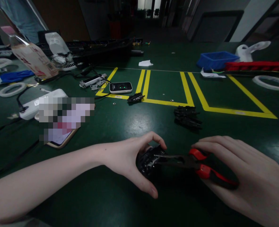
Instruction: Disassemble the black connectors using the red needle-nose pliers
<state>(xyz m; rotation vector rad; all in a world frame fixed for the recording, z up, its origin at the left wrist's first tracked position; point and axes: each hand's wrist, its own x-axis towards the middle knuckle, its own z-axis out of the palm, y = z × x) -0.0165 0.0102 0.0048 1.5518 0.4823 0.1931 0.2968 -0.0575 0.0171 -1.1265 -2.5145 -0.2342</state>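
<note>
My left hand point(130, 156) curls its thumb and fingers around a glossy black plastic part point(149, 162), whose exact kind I cannot make out. From the right, my right hand point(245, 173) grips long-nose pliers point(197, 162) by their red and black handles. The jaws of the pliers reach to the black part, and their tips overlap it; whether they clamp it I cannot tell. Beyond my hands lie a black clustered piece point(188, 116) and a smaller black piece point(136, 98) on the green table point(134, 121).
At left a phone point(61, 138) lies by a white power strip point(43, 102) with cables. A bottle point(31, 56) stands behind them. Yellow tape point(167, 102) marks areas near a small white device point(120, 87). A blue bin point(216, 60) and a tape roll point(271, 82) are at right.
</note>
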